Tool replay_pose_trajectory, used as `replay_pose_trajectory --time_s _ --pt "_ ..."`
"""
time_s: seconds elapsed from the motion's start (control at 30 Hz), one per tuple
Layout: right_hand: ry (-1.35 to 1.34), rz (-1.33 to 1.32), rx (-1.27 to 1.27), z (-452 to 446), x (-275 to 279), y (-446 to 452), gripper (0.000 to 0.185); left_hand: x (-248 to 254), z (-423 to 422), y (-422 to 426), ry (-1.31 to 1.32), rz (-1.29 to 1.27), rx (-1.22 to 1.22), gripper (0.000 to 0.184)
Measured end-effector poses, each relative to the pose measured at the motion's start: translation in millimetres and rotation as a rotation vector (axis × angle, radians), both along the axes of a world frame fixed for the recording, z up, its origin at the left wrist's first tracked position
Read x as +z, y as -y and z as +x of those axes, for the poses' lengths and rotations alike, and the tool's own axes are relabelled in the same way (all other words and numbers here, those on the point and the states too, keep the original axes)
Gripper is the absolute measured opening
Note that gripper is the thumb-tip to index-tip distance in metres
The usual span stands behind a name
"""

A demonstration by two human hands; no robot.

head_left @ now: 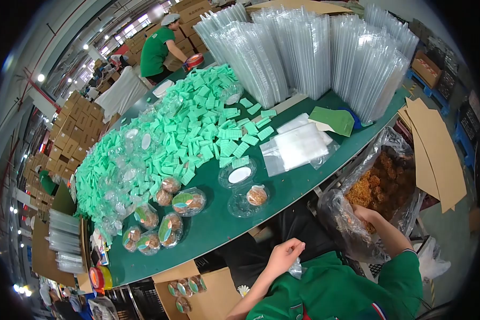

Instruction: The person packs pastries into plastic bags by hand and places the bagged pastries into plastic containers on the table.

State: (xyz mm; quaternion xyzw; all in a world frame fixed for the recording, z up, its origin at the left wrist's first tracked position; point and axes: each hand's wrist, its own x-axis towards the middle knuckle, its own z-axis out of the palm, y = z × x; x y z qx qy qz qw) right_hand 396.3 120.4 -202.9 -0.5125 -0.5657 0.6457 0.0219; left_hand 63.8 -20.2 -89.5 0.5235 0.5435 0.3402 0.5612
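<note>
My left hand [284, 257] is closed in front of my chest, with a crumpled clear plastic bag [296, 269] showing under its fingers. My right hand [364, 214] reaches into a plastic-lined box at my right. Its fingertips are hidden among brown, crumbly clumps of food [376, 184], so I cannot see what they grip. On the table before me lies an opened clear clamshell container [244, 207] with a white oval in its lid. One wrapped brown ball [256, 195] sits in its lower half. Several filled containers with green labels [189, 201] stand to its left.
Green packets [170, 122] are heaped over the green table [210, 232]. Tall stacks of clear trays [298, 50] stand at the back. Flat plastic bags [298, 146] lie near the right edge. A carton [213, 290] below holds packed containers. Another person [157, 53] works across the table.
</note>
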Motion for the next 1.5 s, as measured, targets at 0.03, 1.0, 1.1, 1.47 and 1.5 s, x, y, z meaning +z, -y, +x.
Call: replay_pose_trajectory --time_s 0.03,1.0,1.1,1.47,1.5 --pt "-0.007 -0.075 -0.055 0 -3 -2 0.060 0 0 0 0.003 -0.001 0.006 0.018" --pt "-0.505 0.361 -0.459 27 49 18 0.013 4 -6 5 -0.015 0.041 0.090 0.019" --pt "-0.892 0.105 -0.952 24 73 17 0.011 8 -7 0 -0.051 0.039 0.077 0.019" --pt "-1.145 0.018 -0.678 -200 164 53 0.015 13 20 -33 0.406 0.276 0.251 0.043" --pt "-1.071 0.049 -0.642 -217 163 56 0.014 21 19 -29 0.465 0.281 0.380 0.047"
